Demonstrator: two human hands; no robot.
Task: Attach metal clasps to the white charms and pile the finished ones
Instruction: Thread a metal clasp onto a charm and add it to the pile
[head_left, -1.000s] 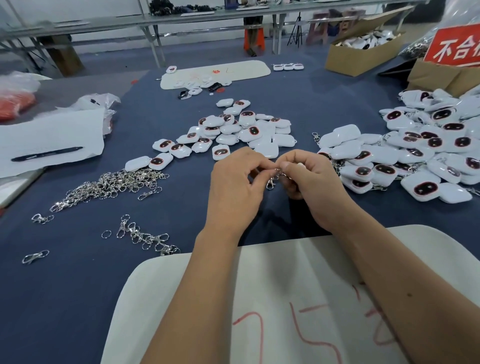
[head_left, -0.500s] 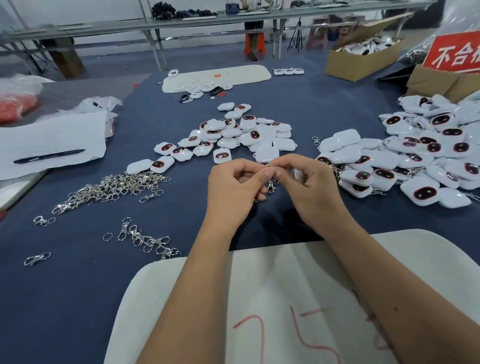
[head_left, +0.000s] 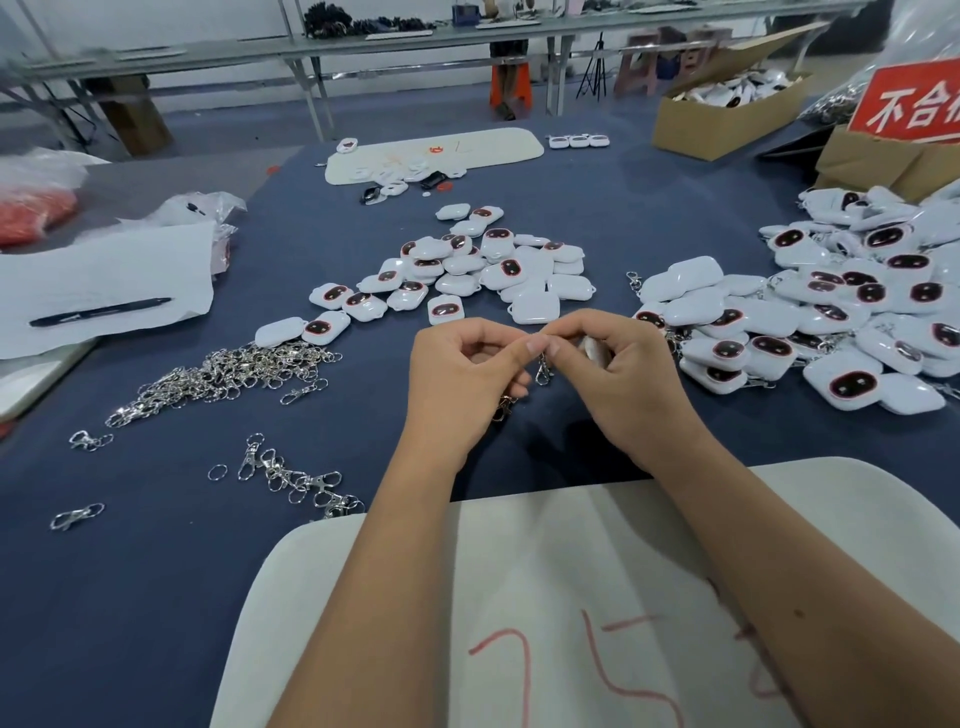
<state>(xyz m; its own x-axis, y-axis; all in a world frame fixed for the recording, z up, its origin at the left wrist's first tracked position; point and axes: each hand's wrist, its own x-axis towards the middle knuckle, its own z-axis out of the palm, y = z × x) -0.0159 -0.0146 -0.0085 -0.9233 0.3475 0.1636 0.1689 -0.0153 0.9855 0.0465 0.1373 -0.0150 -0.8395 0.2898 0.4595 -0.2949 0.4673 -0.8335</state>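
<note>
silver clasp (head_left: 543, 370) dangling, hands pinching it

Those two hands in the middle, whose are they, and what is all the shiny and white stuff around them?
There is no machine here. The picture comes from a camera worn on a person's head, so you look down at that person's own arms and hands.

The left hand and the right hand meet fingertip to fingertip over a dark blue table. Between them they pinch a small metal clasp, which hangs down. The right hand also seems to hold a white charm, mostly hidden by its fingers. Another clasp dangles under the left hand.

To the left lies a heap of loose silver clasps. Behind the hands are white charms with dark faces, and a bigger pile of charms lies to the right. A white board with red marks sits under the arms.
</note>
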